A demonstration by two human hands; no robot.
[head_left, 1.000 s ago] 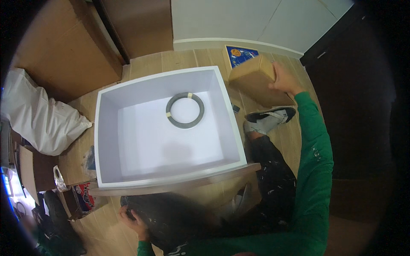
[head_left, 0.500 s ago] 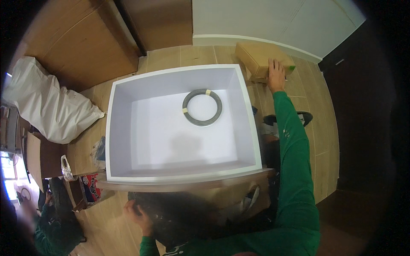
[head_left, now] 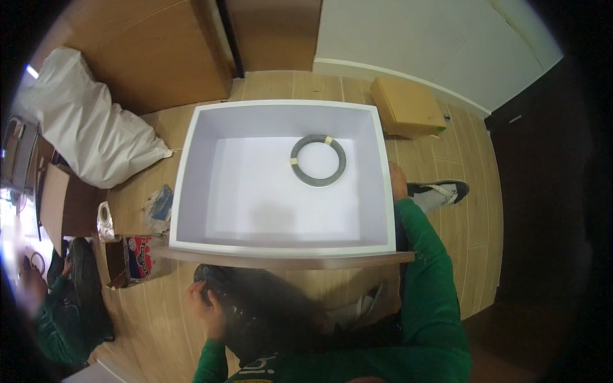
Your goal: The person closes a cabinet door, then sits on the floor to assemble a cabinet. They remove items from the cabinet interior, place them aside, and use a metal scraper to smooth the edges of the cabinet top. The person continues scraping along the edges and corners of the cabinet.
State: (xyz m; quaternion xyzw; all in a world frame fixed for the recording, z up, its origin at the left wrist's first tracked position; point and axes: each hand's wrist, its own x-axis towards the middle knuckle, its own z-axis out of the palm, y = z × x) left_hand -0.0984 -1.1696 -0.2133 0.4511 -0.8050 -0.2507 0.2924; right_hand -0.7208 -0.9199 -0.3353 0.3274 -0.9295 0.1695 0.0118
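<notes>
A white drawer [head_left: 281, 247] with a brown front panel [head_left: 300, 262] stands in front of me. On its floor lies a grey ring-shaped coil [head_left: 294, 150] bound with pale tape in two spots. My right hand [head_left: 398, 182] is down at the outside of the drawer's right wall, its fingers partly hidden, so whether it grips anything does not show. Low on the left, beside my dark-trousered knee [head_left: 255, 306], is my left hand [head_left: 211, 311], with bent fingers held apart and nothing visible in them.
A cardboard box [head_left: 408, 108] sits by the wall at the far right. To the left are a white sack [head_left: 102, 127], a silver tape roll [head_left: 105, 221] and an open printed carton [head_left: 137, 258]. Another person [head_left: 70, 313] sits at the lower left. A dark panel [head_left: 543, 172] stands right.
My right hand has left the cardboard box and drawn back to the drawer's right side. My left hand stays by my knee. The whole view has shifted slightly.
</notes>
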